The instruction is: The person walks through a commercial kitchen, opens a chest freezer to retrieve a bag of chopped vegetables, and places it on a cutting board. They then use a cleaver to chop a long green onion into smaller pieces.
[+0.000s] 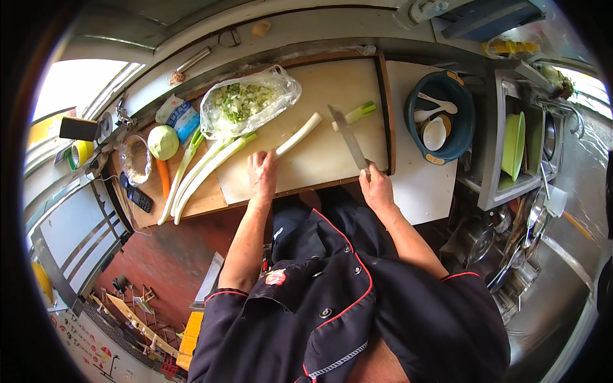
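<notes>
My left hand [262, 173] grips one end of a white leek or scallion stalk [300, 134], which slants up and right across the pale cutting board [345, 81]. In my right hand [376, 187] is the handle of a kitchen knife [350, 139], its blade pointing away from me. A short cut piece with a green end [357, 115] lies on the board, partly behind the blade. Several whole stalks [201, 177] rest left of my left hand. Beyond them sits a clear plastic bag [249, 100] of chopped greens.
Left of the stalks are a carrot [163, 177], a pale green round vegetable [163, 142], a plastic-lined bowl [135, 159] and a black phone [136, 193]. A blue tub [467, 119] with spoons and a small bowl stands right of the board, before a sink holding a green basin [514, 146].
</notes>
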Tool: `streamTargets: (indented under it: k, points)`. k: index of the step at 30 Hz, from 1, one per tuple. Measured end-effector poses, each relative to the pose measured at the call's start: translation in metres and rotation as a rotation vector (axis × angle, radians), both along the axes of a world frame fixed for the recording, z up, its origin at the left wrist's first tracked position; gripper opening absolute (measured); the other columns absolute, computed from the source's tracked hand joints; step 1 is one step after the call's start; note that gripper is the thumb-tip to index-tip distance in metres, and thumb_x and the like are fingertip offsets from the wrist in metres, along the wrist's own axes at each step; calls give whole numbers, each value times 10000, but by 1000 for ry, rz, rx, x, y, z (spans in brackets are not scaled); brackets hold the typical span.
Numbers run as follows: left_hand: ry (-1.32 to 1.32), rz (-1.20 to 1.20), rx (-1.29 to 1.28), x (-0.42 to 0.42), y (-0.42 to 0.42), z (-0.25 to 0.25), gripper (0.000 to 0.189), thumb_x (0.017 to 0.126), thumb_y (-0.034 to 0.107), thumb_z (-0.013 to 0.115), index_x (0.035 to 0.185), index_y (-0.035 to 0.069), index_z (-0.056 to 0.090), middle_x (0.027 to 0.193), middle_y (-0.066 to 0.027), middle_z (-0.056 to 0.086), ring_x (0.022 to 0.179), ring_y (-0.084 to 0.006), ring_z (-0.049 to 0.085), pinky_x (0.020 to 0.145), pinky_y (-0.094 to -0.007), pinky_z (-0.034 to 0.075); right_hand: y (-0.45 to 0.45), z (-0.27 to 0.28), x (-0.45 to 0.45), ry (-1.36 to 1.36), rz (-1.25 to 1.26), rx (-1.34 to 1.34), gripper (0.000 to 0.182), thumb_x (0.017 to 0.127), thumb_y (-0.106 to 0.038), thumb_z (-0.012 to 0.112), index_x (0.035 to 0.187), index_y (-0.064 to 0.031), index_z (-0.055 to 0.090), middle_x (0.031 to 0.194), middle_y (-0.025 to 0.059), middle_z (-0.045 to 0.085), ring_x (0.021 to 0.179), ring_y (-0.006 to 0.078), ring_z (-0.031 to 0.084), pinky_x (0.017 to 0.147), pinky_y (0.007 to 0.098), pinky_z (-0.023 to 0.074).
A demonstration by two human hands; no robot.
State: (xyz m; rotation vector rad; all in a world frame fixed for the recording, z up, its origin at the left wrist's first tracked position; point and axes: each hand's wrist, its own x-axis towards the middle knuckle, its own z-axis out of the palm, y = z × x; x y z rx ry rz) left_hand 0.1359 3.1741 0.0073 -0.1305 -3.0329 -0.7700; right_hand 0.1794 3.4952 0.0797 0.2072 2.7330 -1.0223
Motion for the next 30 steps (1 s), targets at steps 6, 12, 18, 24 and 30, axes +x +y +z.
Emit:
streamTargets:
  k: [6, 12, 18, 24, 30]
  points:
    - [1, 9, 158, -30, 55, 5, 549, 744, 48, 781, 1263, 80, 606, 1175, -153, 599, 1094, -363, 543, 962, -458, 470, -7, 29, -9, 32, 63, -43, 206, 952, -142, 596, 1131, -40, 615, 830, 205, 683, 760, 411, 666, 655, 466, 542]
    - [4, 71, 61, -15, 53, -4, 507, 729, 82, 787, 1210, 103, 629, 1133, -101, 607, 1069, -336, 550, 912, -445, 481, -26, 7, -22, -118, 200, -6, 183, 984, -171, 534, 1045, -7, 586, 811, 254, 659, 780, 459, 645, 679, 534, 513]
    - [14, 80, -137, -14, 43, 14, 327, 827, 88, 645, 1142, 170, 676, 1124, -70, 609, 1086, -298, 543, 930, -443, 441, -17, -8, -34, -121, 227, 17, 170, 970, -168, 540, 980, 1, 552, 773, 255, 651, 752, 470, 636, 669, 554, 493]
    - [112, -162, 94, -13, 68, -1, 412, 760, 61, 598, 1152, 150, 691, 1190, -94, 577, 1153, -314, 535, 997, -454, 454, -18, -2, -33, -152, 270, 76, 181, 958, -165, 567, 1070, -23, 587, 788, 234, 667, 757, 454, 647, 673, 528, 520]
    - [222, -117, 88, -4, 62, -25, 415, 762, 197, 780, 1156, 162, 653, 1256, -109, 540, 1220, -339, 488, 1043, -454, 446, -30, -8, -36, -49, 398, 87, 280, 933, -139, 593, 1212, -118, 603, 815, 214, 680, 781, 420, 668, 701, 508, 548]
